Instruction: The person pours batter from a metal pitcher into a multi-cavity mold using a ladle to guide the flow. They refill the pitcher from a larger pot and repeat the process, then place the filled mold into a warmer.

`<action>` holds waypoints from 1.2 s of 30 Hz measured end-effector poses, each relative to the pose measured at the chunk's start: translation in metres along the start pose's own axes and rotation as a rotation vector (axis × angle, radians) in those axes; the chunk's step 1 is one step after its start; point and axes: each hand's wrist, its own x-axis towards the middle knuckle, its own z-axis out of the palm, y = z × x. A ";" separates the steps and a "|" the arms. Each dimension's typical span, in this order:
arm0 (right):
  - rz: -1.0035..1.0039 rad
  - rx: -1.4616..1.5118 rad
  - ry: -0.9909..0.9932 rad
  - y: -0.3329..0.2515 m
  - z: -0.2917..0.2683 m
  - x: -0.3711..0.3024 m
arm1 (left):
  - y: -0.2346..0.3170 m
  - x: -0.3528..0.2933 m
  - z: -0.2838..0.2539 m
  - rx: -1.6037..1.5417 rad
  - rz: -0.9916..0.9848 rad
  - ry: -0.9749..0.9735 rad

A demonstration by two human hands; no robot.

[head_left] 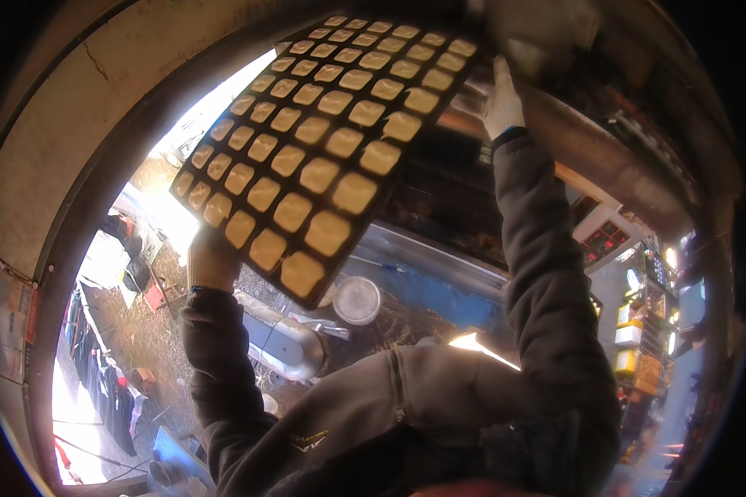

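Note:
A large dark baking tray (pixel 333 269) with rows of square cups stands tilted at the upper middle. Pale yellow batter (pixel 312 130) fills the cups. My left hand (pixel 214 258), in a pale work glove, is closed on the tray's near left edge; its fingertips are hidden behind the tray. Past the tray's far right side, my gloved right hand (pixel 503 103) is raised with its fingers stretched out. It is beside the dark oven opening (pixel 439 190); whether it touches anything there I cannot tell.
Below the tray is a white round tub (pixel 356 300), near a rounded grey metal housing (pixel 286 344). A control panel with red lights (pixel 603 240) is at the right, with shelves of yellow and white containers (pixel 628 335) beyond. Dark clothes (pixel 104 373) hang at the left.

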 end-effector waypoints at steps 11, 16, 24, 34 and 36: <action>0.356 0.116 -0.120 0.095 -0.012 -0.210 | -0.127 -0.181 0.007 -1.356 -0.842 0.190; 0.579 0.251 0.183 0.138 -0.163 -0.287 | -0.109 -0.205 0.107 -1.206 -1.040 0.172; 0.299 0.715 0.708 0.199 -0.786 -0.525 | 0.265 -0.411 0.458 -1.114 -0.883 -0.276; 0.574 0.229 0.968 0.044 -1.272 -0.884 | 0.946 -0.812 0.893 0.188 0.485 -1.155; 0.681 0.250 0.926 0.037 -1.299 -0.922 | 1.067 -0.888 0.934 0.297 0.895 -1.282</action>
